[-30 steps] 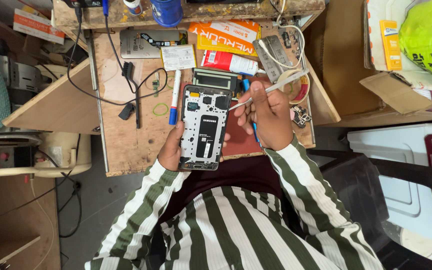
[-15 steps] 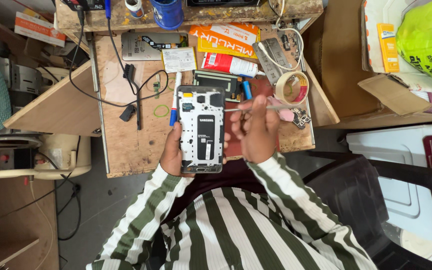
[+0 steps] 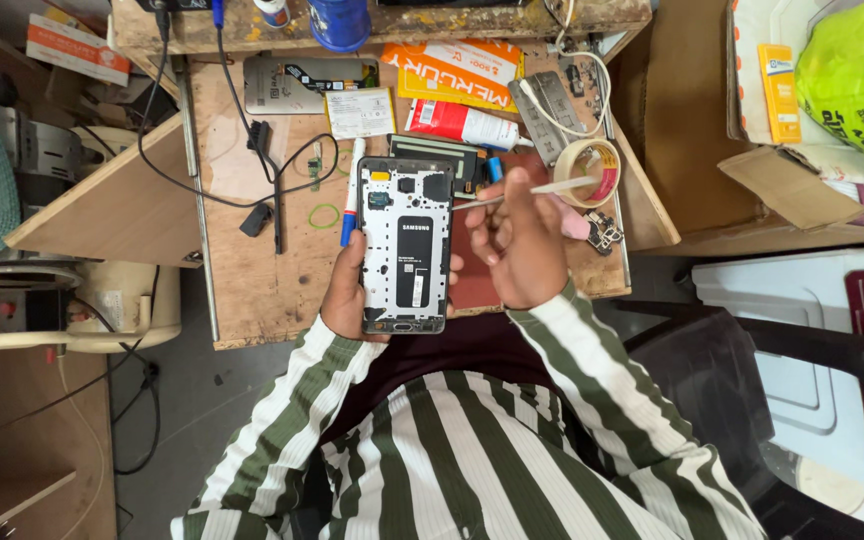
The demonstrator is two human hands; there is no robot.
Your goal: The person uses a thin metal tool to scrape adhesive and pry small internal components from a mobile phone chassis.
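Over the wooden workbench (image 3: 252, 290) I see both hands raised just above its near edge. My left hand (image 3: 350, 290) cradles one opened phone (image 3: 405, 245) from behind and from the left, back cover off, white inner frame facing up, long axis running away from me; the fingers wrap its left edge and the thumb side sits under its lower corner. My right hand (image 3: 515, 245) is just beside the phone's right edge, fingers pressed together around one thin pale tool (image 3: 527, 190) (a spudger or tweezers, I cannot tell which), whose tip reaches toward the phone's upper right corner.

Counting what lies on the bench behind: one roll of tape (image 3: 592, 172) just past the right hand, one red-and-white tube (image 3: 462, 124), one orange packet (image 3: 462, 75), one white battery-like slab (image 3: 359, 112), one grey back cover (image 3: 297, 85), one blue-and-white marker (image 3: 352, 195) touching the phone's left side in this view, one green rubber band (image 3: 325, 215), and one black cable (image 3: 252, 150) looping across the wood. One blue cup (image 3: 340, 20) stands on the far shelf. Two striped sleeves (image 3: 592, 370) fill the lower part of the view.
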